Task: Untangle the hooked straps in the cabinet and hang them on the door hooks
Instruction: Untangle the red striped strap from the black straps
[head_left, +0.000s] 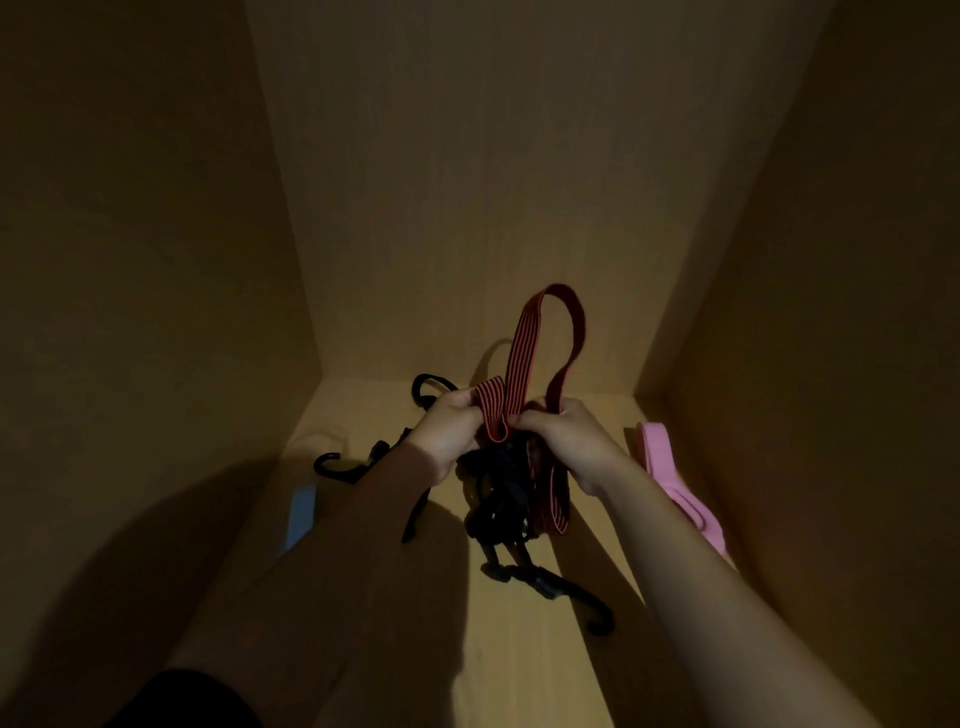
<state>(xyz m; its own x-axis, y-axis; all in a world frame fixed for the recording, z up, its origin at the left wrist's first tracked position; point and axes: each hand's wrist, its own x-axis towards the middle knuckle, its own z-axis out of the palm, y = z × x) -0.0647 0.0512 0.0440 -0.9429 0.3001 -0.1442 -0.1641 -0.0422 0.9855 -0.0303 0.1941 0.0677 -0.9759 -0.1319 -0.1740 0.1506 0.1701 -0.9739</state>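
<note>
A red striped flat strap (524, 343) loops up above both hands inside a dim wooden cabinet. My left hand (447, 431) grips one fold of it and my right hand (566, 441) pinches the strand beside it. Below the hands the red strap hangs down into a tangle of black straps (498, 499). Black hooks stick out of the tangle: one at the back left (428, 387), one at the left (330, 465), one near the front (597, 618). The door hooks are not in view.
A pink strap or band (675, 478) lies along the right wall on the cabinet floor (519, 665). A pale blue flat piece (301, 512) lies at the left. The cabinet's side walls close in on both sides.
</note>
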